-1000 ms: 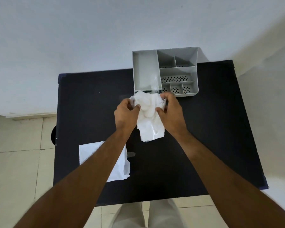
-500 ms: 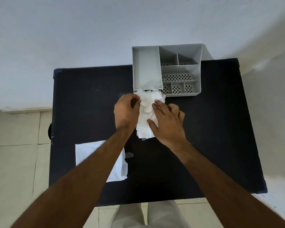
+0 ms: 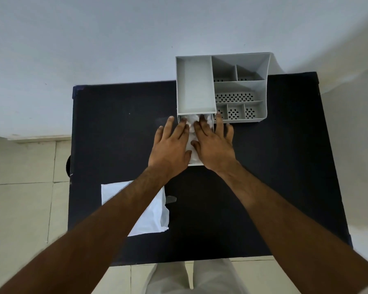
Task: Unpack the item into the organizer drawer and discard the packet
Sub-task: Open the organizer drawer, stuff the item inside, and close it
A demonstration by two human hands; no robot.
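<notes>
A grey organizer (image 3: 240,88) stands at the table's far edge, its drawer (image 3: 194,163) pulled out toward me at the lower left. White crumpled cloth-like item (image 3: 192,124) lies in the drawer. My left hand (image 3: 171,147) and my right hand (image 3: 214,145) lie flat on top of it, fingers spread, pressing down side by side. The hands hide most of the item. An empty white packet (image 3: 153,217) lies flat on the table near my left forearm.
The black table (image 3: 274,177) stands against a white wall. A small grey scrap (image 3: 171,199) lies beside the packet. Tiled floor shows on the left and below the table's near edge.
The white item, held up between both hands, has gone down into the drawer. Both hands opened flat onto it.
</notes>
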